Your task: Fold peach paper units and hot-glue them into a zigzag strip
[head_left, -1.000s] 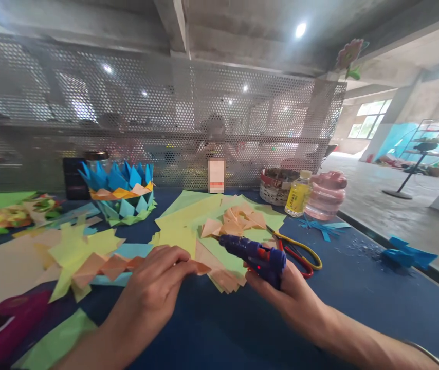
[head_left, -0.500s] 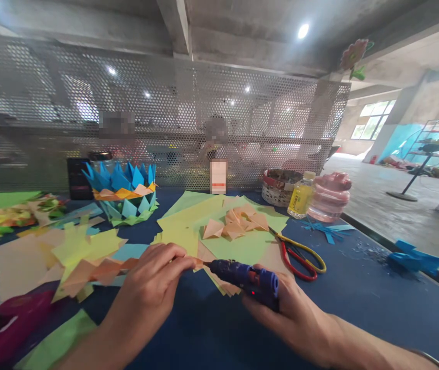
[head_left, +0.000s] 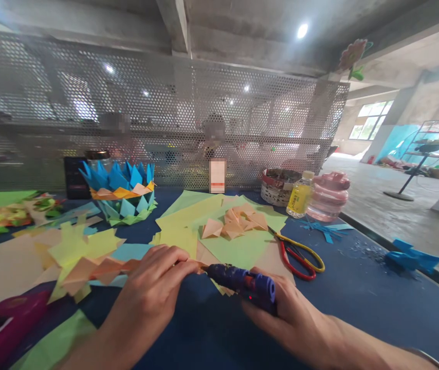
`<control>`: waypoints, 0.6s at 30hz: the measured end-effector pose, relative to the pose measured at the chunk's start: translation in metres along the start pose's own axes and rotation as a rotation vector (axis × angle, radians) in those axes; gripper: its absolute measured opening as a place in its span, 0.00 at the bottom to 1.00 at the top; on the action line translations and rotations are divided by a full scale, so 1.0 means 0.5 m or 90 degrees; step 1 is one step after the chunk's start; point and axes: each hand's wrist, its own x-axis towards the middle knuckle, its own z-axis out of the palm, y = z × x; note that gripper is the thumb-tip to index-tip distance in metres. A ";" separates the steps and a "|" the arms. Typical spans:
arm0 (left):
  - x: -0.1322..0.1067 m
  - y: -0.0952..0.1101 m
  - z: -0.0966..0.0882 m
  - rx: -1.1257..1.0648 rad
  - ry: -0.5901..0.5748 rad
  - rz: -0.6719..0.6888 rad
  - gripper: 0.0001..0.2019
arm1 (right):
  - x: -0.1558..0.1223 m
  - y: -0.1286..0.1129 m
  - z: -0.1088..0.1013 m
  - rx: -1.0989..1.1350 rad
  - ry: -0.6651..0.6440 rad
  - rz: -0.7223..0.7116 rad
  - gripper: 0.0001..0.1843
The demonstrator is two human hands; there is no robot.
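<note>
My right hand (head_left: 281,303) is wrapped round a dark blue glue gun (head_left: 238,280), whose small red light is lit. Its nozzle points left and meets the fingertips of my left hand (head_left: 153,288). Those fingers pinch the end of a strip of folded orange paper (head_left: 106,271), which runs left behind the hand in a zigzag of points. The pinched end itself is mostly hidden. Beyond the gun, small folded peach paper pieces (head_left: 238,222) lie heaped on green and yellow sheets (head_left: 179,223). Red-and-yellow-handled scissors (head_left: 300,257) rest beside the sheets.
A blue, orange and green paper crown (head_left: 123,192) stands at the back left. At the back right are a round basket (head_left: 277,187), a yellow-labelled bottle (head_left: 300,195) and a pink bottle (head_left: 328,198). A magenta tool (head_left: 11,324) lies front left. A perforated screen (head_left: 165,113) closes the back.
The glue gun has shifted slightly left and down, its nozzle now at my left fingertips. My left hand keeps its pinch on the paper strip. The whole view has moved slightly.
</note>
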 end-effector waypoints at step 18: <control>0.003 0.001 -0.004 0.014 0.001 0.013 0.14 | 0.000 -0.003 -0.006 -0.025 -0.075 0.036 0.06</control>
